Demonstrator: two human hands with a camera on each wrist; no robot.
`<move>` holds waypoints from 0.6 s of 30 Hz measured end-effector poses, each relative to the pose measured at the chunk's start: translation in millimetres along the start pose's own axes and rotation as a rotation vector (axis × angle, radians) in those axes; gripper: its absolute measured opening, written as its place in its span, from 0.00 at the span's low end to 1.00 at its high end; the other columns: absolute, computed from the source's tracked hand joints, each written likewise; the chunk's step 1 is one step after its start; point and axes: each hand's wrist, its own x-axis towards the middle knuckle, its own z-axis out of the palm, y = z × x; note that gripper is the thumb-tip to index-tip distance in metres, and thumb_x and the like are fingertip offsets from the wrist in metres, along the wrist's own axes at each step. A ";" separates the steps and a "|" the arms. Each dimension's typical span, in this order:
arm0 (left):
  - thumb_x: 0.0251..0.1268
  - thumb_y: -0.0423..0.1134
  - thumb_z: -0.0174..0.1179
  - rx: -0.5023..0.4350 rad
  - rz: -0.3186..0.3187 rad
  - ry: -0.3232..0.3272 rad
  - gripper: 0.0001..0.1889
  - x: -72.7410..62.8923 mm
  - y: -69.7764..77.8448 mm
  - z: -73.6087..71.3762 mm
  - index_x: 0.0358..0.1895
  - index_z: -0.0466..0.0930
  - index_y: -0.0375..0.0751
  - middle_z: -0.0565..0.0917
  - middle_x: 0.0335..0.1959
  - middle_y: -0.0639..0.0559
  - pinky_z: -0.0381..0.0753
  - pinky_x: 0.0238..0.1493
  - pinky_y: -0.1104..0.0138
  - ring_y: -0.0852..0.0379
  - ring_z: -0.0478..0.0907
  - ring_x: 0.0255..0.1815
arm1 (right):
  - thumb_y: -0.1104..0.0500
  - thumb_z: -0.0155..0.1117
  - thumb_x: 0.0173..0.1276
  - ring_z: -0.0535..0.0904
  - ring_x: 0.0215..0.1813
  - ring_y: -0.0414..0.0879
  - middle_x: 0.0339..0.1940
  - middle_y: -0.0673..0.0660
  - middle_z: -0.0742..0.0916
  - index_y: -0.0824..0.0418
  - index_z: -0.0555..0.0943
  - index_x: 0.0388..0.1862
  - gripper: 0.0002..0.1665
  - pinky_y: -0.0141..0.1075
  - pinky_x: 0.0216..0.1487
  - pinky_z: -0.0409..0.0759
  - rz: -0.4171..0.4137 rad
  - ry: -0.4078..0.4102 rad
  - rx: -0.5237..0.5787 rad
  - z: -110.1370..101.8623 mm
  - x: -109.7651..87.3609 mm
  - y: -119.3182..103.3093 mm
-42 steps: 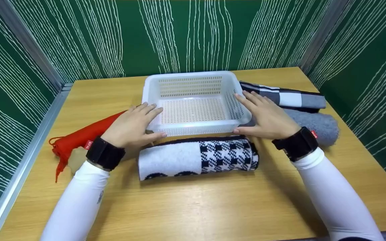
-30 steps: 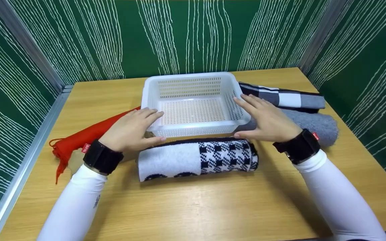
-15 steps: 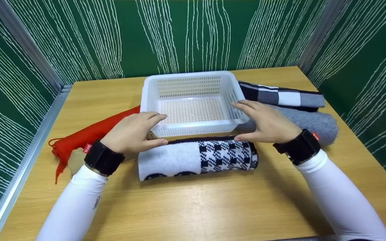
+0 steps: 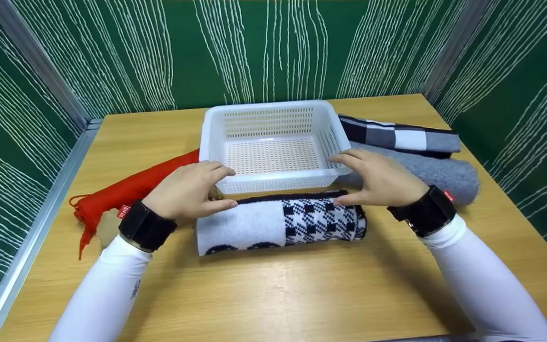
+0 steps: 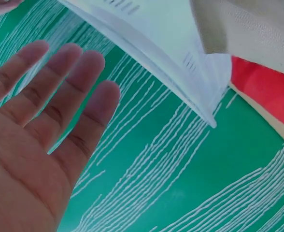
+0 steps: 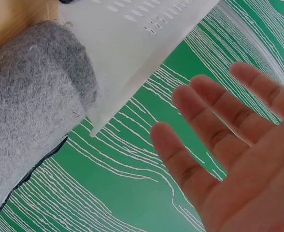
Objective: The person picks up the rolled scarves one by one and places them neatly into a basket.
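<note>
My left hand (image 4: 190,190) hovers at the near left corner of a white plastic basket (image 4: 278,177), its fingers extended and the thumb apart. Mirroring it at the near right corner, my right hand (image 4: 380,179) has its fingers spread and nothing in them. Both thumb tips overlap the back edge of a rolled black-and-white knit scarf (image 4: 240,225), which lies in front of the basket. In the left wrist view, the left palm (image 5: 26,169) shows bare, with the basket's rim beyond the fingers. The right palm (image 6: 248,188) is likewise bare in its wrist view.
Left of the basket lies a red rolled scarf (image 4: 136,183) with fringe; a beige roll (image 4: 107,225) is mostly hidden under the left wrist. To the right are a fuzzy grey roll (image 4: 449,178) and a checked black, grey and white roll (image 4: 409,138). Green walls enclose the table.
Both hands have drawn back a little toward the person, from the basket's sides to its near corners. The basket and the rolls stay where they were.
</note>
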 end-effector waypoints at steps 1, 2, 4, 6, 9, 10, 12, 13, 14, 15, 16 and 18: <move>0.70 0.62 0.71 -0.003 0.002 -0.004 0.33 -0.5 0.1 0.8 0.68 0.82 0.42 0.88 0.56 0.47 0.88 0.60 0.52 0.50 0.83 0.48 | 0.36 0.86 0.58 0.80 0.73 0.65 0.74 0.65 0.82 0.61 0.77 0.77 0.55 0.65 0.71 0.80 0.006 -0.005 0.000 1.0 0.1 -0.5; 0.70 0.61 0.71 -0.006 0.005 -0.008 0.33 -1.1 0.4 1.5 0.68 0.83 0.41 0.88 0.54 0.47 0.89 0.58 0.53 0.51 0.83 0.46 | 0.36 0.86 0.58 0.81 0.72 0.65 0.74 0.65 0.83 0.61 0.77 0.76 0.54 0.65 0.71 0.80 0.009 -0.011 0.002 2.1 0.2 -1.0; 0.71 0.61 0.71 -0.009 0.009 -0.015 0.32 -2.1 1.2 2.6 0.66 0.83 0.41 0.88 0.49 0.49 0.89 0.55 0.54 0.52 0.83 0.43 | 0.36 0.86 0.57 0.81 0.71 0.65 0.73 0.65 0.83 0.61 0.78 0.75 0.53 0.66 0.70 0.81 0.017 -0.022 0.004 4.0 0.2 -1.8; 0.71 0.61 0.71 -0.015 0.012 -0.021 0.31 -3.0 2.8 2.9 0.65 0.84 0.42 0.87 0.45 0.51 0.89 0.53 0.55 0.53 0.83 0.41 | 0.36 0.86 0.57 0.82 0.71 0.65 0.72 0.65 0.84 0.60 0.79 0.75 0.53 0.66 0.69 0.81 0.020 -0.030 0.004 5.3 0.1 -2.9; 0.71 0.62 0.70 -0.025 0.016 -0.024 0.30 -4.3 4.6 3.9 0.63 0.85 0.43 0.87 0.43 0.52 0.89 0.51 0.56 0.53 0.83 0.39 | 0.35 0.86 0.56 0.83 0.70 0.65 0.72 0.65 0.84 0.59 0.79 0.74 0.53 0.66 0.68 0.82 0.022 -0.042 -0.001 6.9 -0.5 -4.4; 0.71 0.62 0.70 -0.025 0.017 -0.026 0.30 -4.5 5.1 4.4 0.63 0.85 0.43 0.87 0.43 0.52 0.89 0.50 0.56 0.53 0.83 0.39 | 0.34 0.86 0.56 0.83 0.70 0.65 0.72 0.65 0.84 0.59 0.80 0.74 0.53 0.66 0.67 0.83 0.021 -0.044 -0.003 7.2 -0.8 -4.6; 0.71 0.62 0.70 -0.028 0.018 -0.035 0.30 -4.9 6.0 5.7 0.63 0.85 0.43 0.87 0.44 0.52 0.88 0.50 0.56 0.53 0.82 0.40 | 0.34 0.86 0.56 0.83 0.69 0.65 0.72 0.65 0.84 0.59 0.80 0.74 0.53 0.66 0.66 0.83 0.023 -0.047 -0.008 7.8 -1.5 -5.9; 0.71 0.62 0.70 -0.028 0.018 -0.039 0.30 -4.8 6.4 6.5 0.63 0.85 0.43 0.87 0.44 0.52 0.88 0.49 0.56 0.53 0.82 0.40 | 0.34 0.86 0.56 0.84 0.69 0.65 0.71 0.65 0.85 0.59 0.80 0.73 0.52 0.65 0.66 0.84 0.021 -0.048 -0.013 8.0 -1.6 -6.1; 0.71 0.62 0.70 -0.028 0.018 -0.046 0.30 -4.6 6.8 7.2 0.63 0.85 0.43 0.87 0.45 0.51 0.88 0.49 0.56 0.53 0.82 0.40 | 0.34 0.86 0.56 0.85 0.68 0.64 0.70 0.65 0.85 0.59 0.81 0.72 0.52 0.65 0.65 0.84 0.019 -0.048 -0.017 8.0 -1.8 -6.5; 0.71 0.62 0.70 -0.028 0.018 -0.052 0.30 -4.4 7.1 8.1 0.64 0.85 0.43 0.87 0.45 0.51 0.88 0.49 0.56 0.53 0.81 0.40 | 0.35 0.86 0.56 0.85 0.66 0.63 0.70 0.64 0.86 0.59 0.81 0.72 0.51 0.64 0.64 0.85 0.018 -0.049 -0.018 8.2 -1.9 -6.9; 0.71 0.62 0.70 -0.030 0.016 -0.060 0.30 -4.3 7.4 8.8 0.64 0.85 0.43 0.86 0.45 0.51 0.87 0.48 0.57 0.53 0.81 0.40 | 0.35 0.86 0.56 0.86 0.65 0.62 0.68 0.64 0.86 0.59 0.81 0.71 0.51 0.64 0.63 0.86 0.016 -0.051 -0.018 8.5 -2.1 -7.3; 0.70 0.62 0.71 -0.039 0.010 -0.080 0.31 -4.0 8.4 10.2 0.65 0.85 0.43 0.86 0.44 0.50 0.86 0.46 0.58 0.52 0.80 0.39 | 0.35 0.86 0.56 0.87 0.62 0.60 0.65 0.63 0.88 0.60 0.82 0.70 0.49 0.62 0.61 0.87 0.007 -0.056 -0.018 9.3 -2.5 -8.7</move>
